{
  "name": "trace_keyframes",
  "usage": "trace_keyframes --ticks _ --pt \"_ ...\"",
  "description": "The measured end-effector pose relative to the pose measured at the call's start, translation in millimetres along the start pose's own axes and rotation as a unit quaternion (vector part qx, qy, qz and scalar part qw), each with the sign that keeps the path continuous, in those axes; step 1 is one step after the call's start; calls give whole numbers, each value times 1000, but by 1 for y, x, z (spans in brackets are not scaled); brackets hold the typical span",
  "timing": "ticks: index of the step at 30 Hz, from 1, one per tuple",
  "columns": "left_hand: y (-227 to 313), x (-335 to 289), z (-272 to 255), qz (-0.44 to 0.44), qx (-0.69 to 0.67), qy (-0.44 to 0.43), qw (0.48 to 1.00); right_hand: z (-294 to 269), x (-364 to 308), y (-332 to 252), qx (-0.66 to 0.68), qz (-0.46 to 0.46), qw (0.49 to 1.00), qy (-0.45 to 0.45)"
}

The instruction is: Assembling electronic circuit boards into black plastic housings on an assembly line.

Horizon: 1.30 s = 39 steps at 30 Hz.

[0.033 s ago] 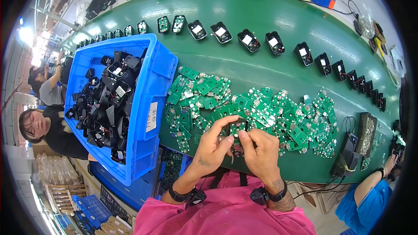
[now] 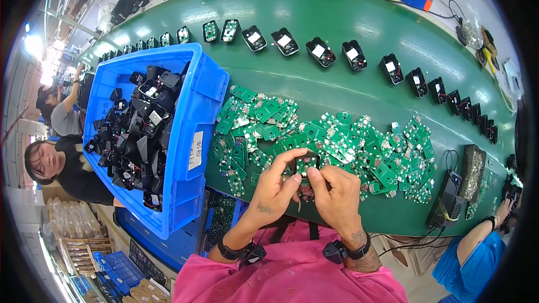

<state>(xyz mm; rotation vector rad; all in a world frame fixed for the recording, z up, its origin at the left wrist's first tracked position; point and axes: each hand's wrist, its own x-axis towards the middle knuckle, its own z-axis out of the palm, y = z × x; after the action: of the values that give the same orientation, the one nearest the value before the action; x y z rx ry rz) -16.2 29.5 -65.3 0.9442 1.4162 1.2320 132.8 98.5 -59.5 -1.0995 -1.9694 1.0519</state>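
Close to the table's front edge, my left hand curls around a small black plastic housing, its index finger along the top. A green circuit board sits in the open side of this housing. From the other side, my right hand grips the same housing, thumb pressed at the board's lower edge. Fingers cover much of both pieces, so how fully the board is seated cannot be seen. Right behind my hands, a wide heap of loose green circuit boards spreads across the table.
At left stands a blue crate piled with black housings. A curved row of open housings lines the green table's far part. A black device with cables is at right. Co-workers are at left and lower right.
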Motion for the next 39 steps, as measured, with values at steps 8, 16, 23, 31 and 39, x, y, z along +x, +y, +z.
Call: trace_keyframes --ticks 8,16,23,31,39 --pt "12 14 -2 -70 -40 -44 996 0 5 -3 71 53 995 -38" --pt "9 19 -7 -18 -13 -38 999 5 16 -7 98 40 994 -15" --pt "39 43 -19 -25 -33 -54 998 -3 41 -26 84 101 989 -62" --pt "75 98 -30 -32 39 -119 992 -51 87 -42 -145 -94 980 -97" --pt "50 230 -70 73 601 157 781 -68 149 -52 -214 -132 968 1"
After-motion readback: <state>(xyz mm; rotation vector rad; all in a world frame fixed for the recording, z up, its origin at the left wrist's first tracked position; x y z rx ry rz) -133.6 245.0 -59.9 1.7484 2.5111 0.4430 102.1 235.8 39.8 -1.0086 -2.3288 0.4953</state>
